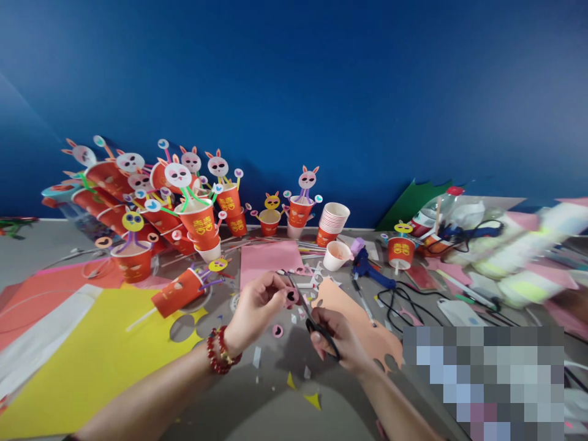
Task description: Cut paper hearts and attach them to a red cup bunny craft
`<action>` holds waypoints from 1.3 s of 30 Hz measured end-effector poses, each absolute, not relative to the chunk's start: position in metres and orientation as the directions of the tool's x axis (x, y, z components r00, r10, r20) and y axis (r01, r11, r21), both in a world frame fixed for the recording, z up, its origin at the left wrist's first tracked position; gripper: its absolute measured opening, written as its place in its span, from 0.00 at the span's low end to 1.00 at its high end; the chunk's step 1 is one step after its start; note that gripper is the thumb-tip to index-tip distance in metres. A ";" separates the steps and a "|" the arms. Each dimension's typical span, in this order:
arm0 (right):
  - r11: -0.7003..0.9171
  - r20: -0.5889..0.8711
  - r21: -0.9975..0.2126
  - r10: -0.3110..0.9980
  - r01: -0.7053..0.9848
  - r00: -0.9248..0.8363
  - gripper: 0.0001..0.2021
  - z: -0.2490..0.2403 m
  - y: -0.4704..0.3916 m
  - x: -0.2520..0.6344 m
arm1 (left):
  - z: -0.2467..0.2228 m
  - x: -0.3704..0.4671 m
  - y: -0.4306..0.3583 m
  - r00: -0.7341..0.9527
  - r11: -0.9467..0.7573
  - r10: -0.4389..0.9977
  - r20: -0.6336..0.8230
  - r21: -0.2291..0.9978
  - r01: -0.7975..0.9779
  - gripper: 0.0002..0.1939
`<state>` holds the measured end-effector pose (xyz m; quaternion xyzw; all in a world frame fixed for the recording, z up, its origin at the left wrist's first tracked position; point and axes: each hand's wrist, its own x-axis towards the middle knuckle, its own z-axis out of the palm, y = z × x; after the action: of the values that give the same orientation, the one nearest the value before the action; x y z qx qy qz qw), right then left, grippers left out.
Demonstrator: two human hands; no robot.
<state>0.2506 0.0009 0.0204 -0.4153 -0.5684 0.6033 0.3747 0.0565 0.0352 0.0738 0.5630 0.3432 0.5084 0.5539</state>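
Scissors (325,340) in the right hand (337,334), thumb and fingers wrapped around the black handles, blades close beside the pink disc (291,297) pinched between thumb and fingertips of the left hand (257,300). Dark heart-like mark already on that disc, outline apparently round, trimming seemingly near its end; too small to tell about any rim left to cut, or about a gap between the blades. Just below the left fingertips, a loose disc (277,331) with a similar mark on the table (248,392), apparently done. Nearer the body than the fingers, yellow scraps (313,401). Beyond the left fingers and well to their left, a crowd of red cups (201,222) with rabbit faces (177,175) and small end discs (152,206) on coloured arms, many to all appearances finished. Closer on that side, a tipped cup (177,294) with a yellow face. Straight beyond the fingertips, a pink sheet (270,256), mostly whole. Behind the right fingers, a peach sheet (342,300) with rounded cut-outs, partly used up. Farther beyond, a white cup (337,260) and a cup stack (334,217) without figures, decoration seemingly not begun; near these, a blue glue gun (370,264), touched by neither hand.
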 end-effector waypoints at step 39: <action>-0.075 -0.083 -0.997 0.925 0.037 -0.370 0.29 0.013 0.002 0.252 | 0.077 0.053 0.038 0.261 -0.181 0.939 0.223 0.968 -0.175 0.07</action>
<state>0.2521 0.0018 0.0129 -0.4218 -0.5705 0.5995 0.3704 0.0531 0.0379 0.0766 0.5756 0.3319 0.5091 0.5471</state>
